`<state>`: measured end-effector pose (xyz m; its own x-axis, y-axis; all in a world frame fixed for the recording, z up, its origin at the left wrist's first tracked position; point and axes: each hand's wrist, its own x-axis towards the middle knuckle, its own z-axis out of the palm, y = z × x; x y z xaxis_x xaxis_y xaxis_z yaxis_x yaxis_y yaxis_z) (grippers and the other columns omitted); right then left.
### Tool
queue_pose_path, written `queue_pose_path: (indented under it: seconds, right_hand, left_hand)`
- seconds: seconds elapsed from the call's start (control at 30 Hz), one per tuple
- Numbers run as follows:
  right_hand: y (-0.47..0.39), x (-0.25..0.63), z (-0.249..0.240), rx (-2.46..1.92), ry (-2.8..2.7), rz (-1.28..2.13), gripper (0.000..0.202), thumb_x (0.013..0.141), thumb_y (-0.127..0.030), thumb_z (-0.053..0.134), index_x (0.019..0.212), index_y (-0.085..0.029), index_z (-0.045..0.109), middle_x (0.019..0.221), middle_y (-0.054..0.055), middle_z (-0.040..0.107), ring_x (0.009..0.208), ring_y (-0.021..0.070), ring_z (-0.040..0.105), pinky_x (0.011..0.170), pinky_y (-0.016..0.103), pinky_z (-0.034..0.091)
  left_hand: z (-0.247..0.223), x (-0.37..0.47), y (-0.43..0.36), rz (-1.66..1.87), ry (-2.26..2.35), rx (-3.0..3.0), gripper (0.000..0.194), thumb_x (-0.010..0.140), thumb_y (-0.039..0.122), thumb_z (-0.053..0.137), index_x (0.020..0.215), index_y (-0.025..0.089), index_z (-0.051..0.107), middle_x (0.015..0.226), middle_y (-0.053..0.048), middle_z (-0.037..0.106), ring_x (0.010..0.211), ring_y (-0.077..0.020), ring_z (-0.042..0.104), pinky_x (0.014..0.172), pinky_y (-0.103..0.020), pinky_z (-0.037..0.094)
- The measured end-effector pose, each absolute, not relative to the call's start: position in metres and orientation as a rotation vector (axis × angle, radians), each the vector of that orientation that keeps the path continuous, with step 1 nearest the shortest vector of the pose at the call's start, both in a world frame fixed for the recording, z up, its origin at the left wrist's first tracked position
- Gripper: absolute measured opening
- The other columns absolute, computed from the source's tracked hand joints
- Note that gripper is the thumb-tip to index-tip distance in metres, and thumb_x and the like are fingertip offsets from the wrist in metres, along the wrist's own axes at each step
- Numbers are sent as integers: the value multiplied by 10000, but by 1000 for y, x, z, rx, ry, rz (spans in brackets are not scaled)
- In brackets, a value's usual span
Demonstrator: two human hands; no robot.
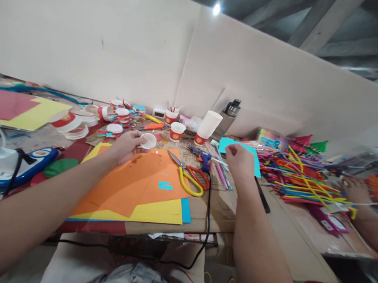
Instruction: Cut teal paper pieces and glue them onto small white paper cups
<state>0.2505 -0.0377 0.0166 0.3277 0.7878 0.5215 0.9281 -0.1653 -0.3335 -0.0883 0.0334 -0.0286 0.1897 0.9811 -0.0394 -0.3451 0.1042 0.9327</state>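
My left hand [128, 147] pinches a small white round piece [149, 141], which looks like the bottom part of a paper cup, above the orange paper sheets [119, 188]. My right hand [240, 162] is closed in front of a light blue paper sheet [255, 155]; whatever its fingers hold is hidden. Between the hands lie scissors [190, 184] with yellow and red handles and a blue glue gun [203, 159] with a black cord. Small light blue paper cut-outs [165, 186] rest on the orange paper.
Red-and-white paper cups [177, 131] and cut cup pieces [122, 114] stand along the back, near a grey bottle [226, 120]. Colourful pipe cleaners [298, 176] are heaped at right, close to another person's hand [357, 190]. A blue power strip [26, 166] lies at left.
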Motion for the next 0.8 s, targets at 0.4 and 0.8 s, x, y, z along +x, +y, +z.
queue_pose_path:
  seconds: [0.4,0.8]
  right_hand:
    - [-29,265,-25,-2080,-2291,68,291,720,-33,512,860,-168,728,867,81,646,778,170,567,690,245,380]
    - [-37,267,-9,-1797,-2551,124,258,717,-4,448,673,-187,624,828,70,617,833,183,551,756,281,396]
  left_hand:
    - [-21,-86,30,1117,814,773,176,699,21,646,859,91,663,852,-100,714,651,-133,672,493,-179,550]
    - [-17,-87,29,1066,736,644,257,692,-3,622,928,97,648,800,-78,718,604,-138,686,442,-164,538]
